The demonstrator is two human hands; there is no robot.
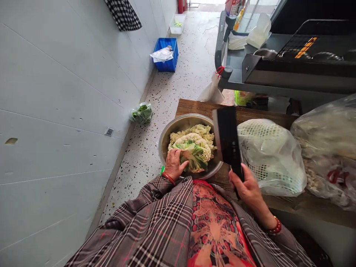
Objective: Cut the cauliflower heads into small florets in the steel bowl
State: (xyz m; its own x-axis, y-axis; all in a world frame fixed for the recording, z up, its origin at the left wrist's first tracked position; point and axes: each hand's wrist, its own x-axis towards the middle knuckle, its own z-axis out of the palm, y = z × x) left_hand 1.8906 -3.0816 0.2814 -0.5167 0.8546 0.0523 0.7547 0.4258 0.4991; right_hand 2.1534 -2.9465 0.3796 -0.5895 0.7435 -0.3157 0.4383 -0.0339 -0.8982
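Note:
Several pieces of cauliflower fill a steel bowl on the wooden table. On top lies a leafy cauliflower head, its green leaves facing up. My left hand is closed on its near left side, with the thumb and fingers on the leaves. A black cleaver stands raised at the bowl's right rim, its edge facing left. My right hand is wrapped round the handle. The blade and the cauliflower are apart.
Right of the bowl lies a white mesh basket in a clear bag, with stuffed plastic bags beyond. A dark metal cart stands behind the table. On the floor at left are bagged greens and a blue crate.

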